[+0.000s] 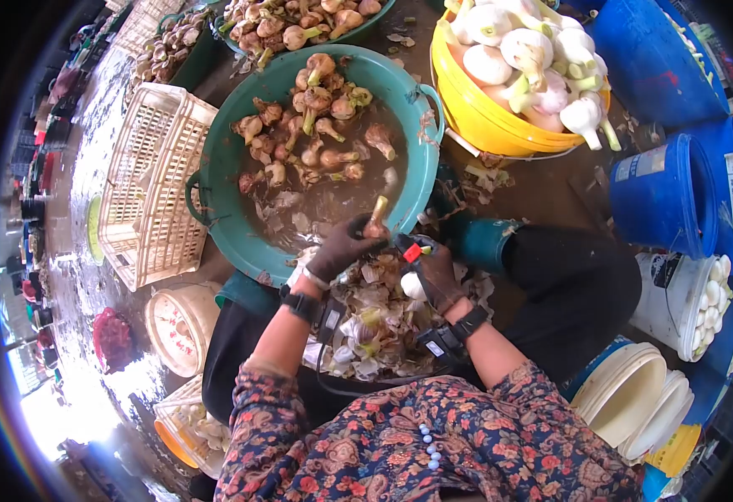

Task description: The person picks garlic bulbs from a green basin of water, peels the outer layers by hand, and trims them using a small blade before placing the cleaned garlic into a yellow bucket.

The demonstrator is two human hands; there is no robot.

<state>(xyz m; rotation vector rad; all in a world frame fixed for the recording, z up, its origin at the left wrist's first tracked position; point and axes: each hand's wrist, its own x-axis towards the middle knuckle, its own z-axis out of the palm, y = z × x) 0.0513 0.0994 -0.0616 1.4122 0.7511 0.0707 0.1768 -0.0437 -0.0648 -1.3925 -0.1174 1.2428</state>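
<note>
My left hand [339, 251], in a dark glove, is closed around a garlic bulb [375, 224] whose stem points up, over the near rim of the green tub [224, 238]. My right hand [438, 278], gloved too, is closed on a small tool with a red part [413, 253], close beside that bulb; the rest of the tool is hidden. A peeled white bulb [412, 286] shows at the right hand's fingers. Beneath both hands lies a heap of garlic skins [375, 330]. Unpeeled garlic bulbs [312, 151] sit in murky water in the tub.
A yellow bucket [467, 125] heaped with white garlic stands at the upper right. Blue buckets [663, 197] and a white bucket of garlic [668, 297] line the right side. On the left are stacked plastic crates [153, 192] and a pale bucket [184, 330].
</note>
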